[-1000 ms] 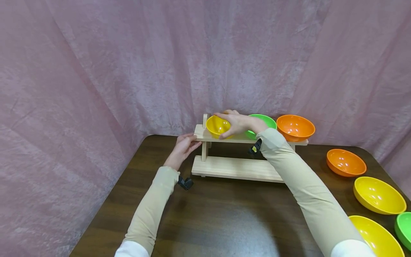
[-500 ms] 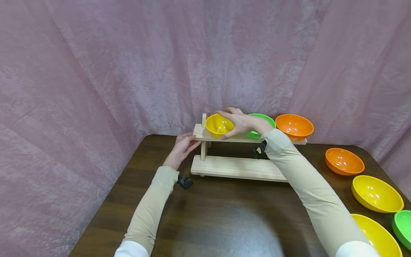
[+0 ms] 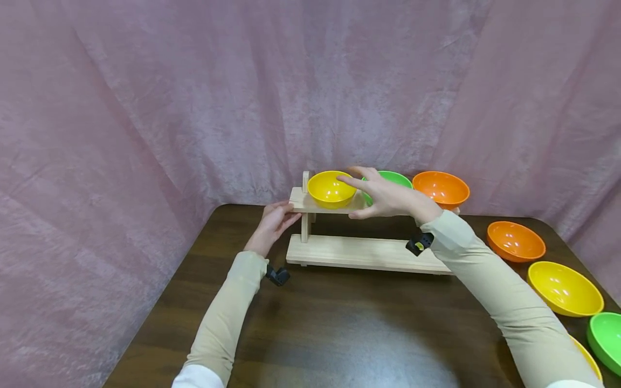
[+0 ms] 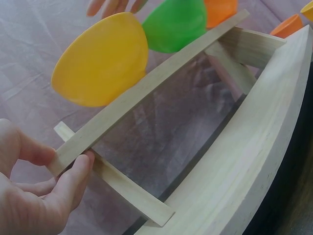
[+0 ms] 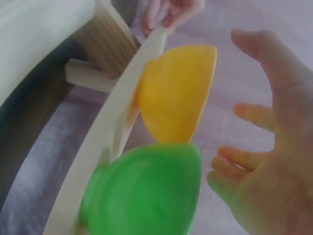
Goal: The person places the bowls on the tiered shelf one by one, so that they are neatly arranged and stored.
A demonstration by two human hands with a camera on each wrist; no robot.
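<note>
A small yellow bowl [image 3: 331,189] [image 4: 100,61] [image 5: 177,90] sits at the left end of the top shelf of a two-tier wooden rack [image 3: 361,253] [image 4: 254,147]. My right hand [image 3: 383,196] [image 5: 266,161] hovers open just right of that bowl, fingers spread, touching nothing. Behind it on the same shelf stand a green bowl [image 3: 395,179] [image 5: 144,191] and an orange bowl [image 3: 440,188]. My left hand [image 3: 273,222] [image 4: 34,191] pinches the left end of the top shelf between thumb and fingers.
On the dark wooden table [image 3: 315,328] at the right lie an orange bowl [image 3: 516,241], a yellow bowl [image 3: 565,288], a green bowl [image 3: 605,340] and part of another yellow one. A pink cloth backdrop [image 3: 194,97] hangs behind and on both sides.
My right hand has let go of the small yellow bowl and drawn back to the right with fingers spread. The bowl now rests on the top shelf. The left hand stayed put.
</note>
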